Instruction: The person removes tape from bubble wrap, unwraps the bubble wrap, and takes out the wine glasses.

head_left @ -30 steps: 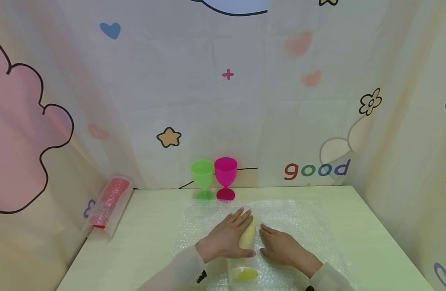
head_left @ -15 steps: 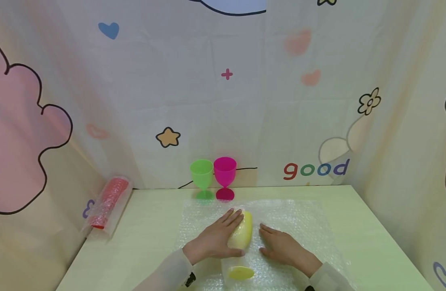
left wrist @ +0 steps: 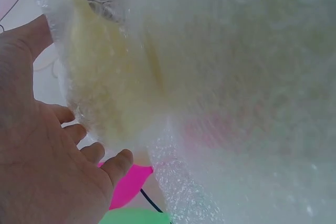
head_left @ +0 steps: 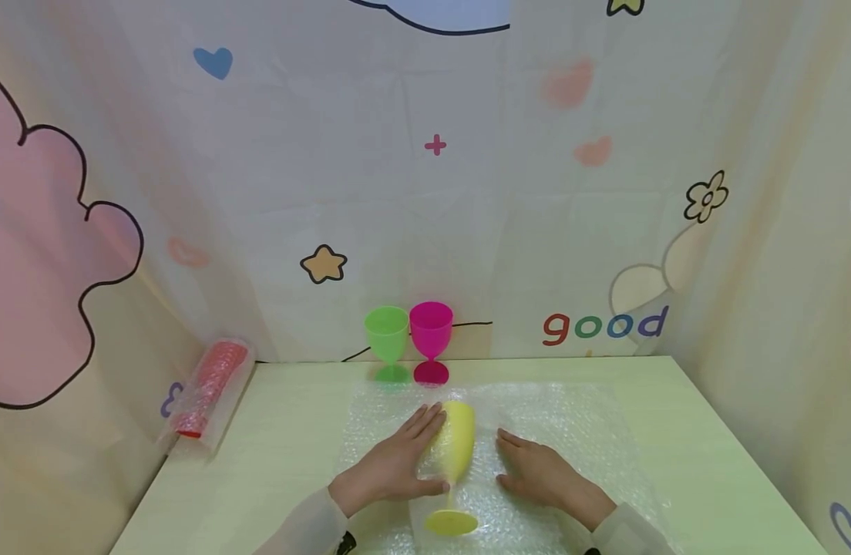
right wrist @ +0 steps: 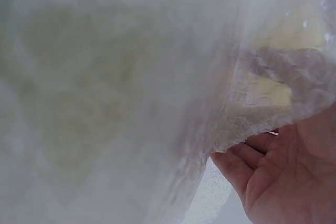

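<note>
A yellow plastic goblet lies on its side on a sheet of bubble wrap, its foot toward me. My left hand rests along the goblet's left side, fingers extended near the rim and thumb by the stem. Some bubble wrap covers the left part of the bowl. In the left wrist view, the goblet shows hazily through the wrap beside my fingers. My right hand lies on the sheet to the right of the goblet, apart from it, with its fingers extended.
A green goblet and a pink goblet stand upright side by side at the table's back edge. A red object wrapped in bubble wrap lies at the back left. A printed curtain hangs behind the table.
My left hand and the goblet have moved left across the sheet. More of the goblet's right side now shows without wrap over it. My right hand has stayed in place.
</note>
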`<control>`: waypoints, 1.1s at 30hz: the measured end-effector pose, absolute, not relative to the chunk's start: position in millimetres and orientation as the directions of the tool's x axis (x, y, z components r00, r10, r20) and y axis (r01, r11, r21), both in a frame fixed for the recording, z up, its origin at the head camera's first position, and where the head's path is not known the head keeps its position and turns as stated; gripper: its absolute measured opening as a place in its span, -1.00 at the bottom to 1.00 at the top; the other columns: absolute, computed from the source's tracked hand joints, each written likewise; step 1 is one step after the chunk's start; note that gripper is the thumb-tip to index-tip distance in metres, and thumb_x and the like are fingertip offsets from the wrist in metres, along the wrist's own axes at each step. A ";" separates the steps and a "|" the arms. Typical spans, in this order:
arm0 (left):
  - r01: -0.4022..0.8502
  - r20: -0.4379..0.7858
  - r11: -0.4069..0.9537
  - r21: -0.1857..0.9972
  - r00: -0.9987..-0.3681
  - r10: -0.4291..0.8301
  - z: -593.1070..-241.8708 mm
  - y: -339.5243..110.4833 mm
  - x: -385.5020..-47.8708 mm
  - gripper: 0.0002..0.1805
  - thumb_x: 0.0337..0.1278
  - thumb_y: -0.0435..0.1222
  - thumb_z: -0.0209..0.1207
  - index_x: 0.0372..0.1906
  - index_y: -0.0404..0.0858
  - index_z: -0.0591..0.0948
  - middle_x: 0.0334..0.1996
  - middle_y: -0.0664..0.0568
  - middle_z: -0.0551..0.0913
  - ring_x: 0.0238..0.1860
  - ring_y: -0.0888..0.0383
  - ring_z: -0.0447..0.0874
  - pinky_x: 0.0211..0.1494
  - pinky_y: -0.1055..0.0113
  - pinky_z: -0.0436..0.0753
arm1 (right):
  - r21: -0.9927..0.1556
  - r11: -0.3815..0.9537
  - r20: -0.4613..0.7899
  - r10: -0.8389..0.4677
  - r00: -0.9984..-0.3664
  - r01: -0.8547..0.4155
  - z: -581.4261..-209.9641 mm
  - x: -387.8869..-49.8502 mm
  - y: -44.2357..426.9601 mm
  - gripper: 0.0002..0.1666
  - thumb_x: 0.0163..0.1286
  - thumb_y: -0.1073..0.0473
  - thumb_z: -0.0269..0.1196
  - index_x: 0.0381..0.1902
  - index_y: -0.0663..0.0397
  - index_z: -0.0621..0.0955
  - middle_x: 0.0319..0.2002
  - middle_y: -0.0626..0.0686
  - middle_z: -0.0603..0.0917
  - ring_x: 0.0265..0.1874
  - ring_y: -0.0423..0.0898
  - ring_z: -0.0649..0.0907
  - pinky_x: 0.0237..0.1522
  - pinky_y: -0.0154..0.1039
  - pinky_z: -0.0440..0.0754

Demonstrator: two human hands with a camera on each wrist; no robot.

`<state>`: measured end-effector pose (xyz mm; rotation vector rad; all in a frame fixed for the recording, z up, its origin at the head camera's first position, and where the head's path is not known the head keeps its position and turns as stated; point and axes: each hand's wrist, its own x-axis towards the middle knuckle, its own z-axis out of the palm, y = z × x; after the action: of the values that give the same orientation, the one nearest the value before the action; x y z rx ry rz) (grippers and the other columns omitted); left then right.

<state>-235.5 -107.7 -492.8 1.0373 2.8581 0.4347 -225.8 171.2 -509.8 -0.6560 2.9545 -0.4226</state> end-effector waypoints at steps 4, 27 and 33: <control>0.591 0.043 0.743 0.316 -0.791 0.611 -496.4 -116.5 -232.5 0.15 0.08 0.31 0.17 0.59 -0.12 -0.10 0.62 0.10 -0.19 0.61 0.05 -0.17 0.54 0.14 0.24 | -0.292 0.874 -0.032 -0.415 -0.909 -0.389 -509.5 -226.0 171.0 -0.23 0.26 -0.02 0.35 0.32 0.28 0.46 0.41 0.17 0.41 0.27 0.20 0.55 0.27 0.12 0.50; 0.482 -0.033 0.811 0.331 -0.853 0.520 -511.3 -161.3 -227.4 0.13 0.06 0.25 0.24 0.55 -0.29 0.04 0.60 -0.09 -0.07 0.58 -0.09 -0.02 0.51 0.02 0.26 | -0.278 0.896 -0.070 -0.378 -0.923 -0.346 -514.4 -228.7 167.3 -0.21 0.28 -0.08 0.34 0.42 -0.01 0.39 0.57 0.06 0.13 0.24 0.12 0.59 0.19 0.08 0.58; 0.448 -0.070 0.833 0.325 -0.867 0.494 -517.2 -173.1 -228.1 0.11 0.04 0.28 0.22 0.51 -0.34 0.16 0.56 -0.18 0.05 0.57 -0.12 0.01 0.55 -0.05 0.17 | -0.279 0.896 -0.084 -0.381 -0.921 -0.345 -514.3 -227.5 169.4 -0.22 0.29 -0.08 0.33 0.40 0.06 0.40 0.51 0.11 0.26 0.32 0.14 0.51 0.27 0.08 0.52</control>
<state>-228.1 -173.1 -517.2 0.7402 2.8620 0.4520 -227.5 169.4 -514.3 -0.5630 2.9254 -0.3931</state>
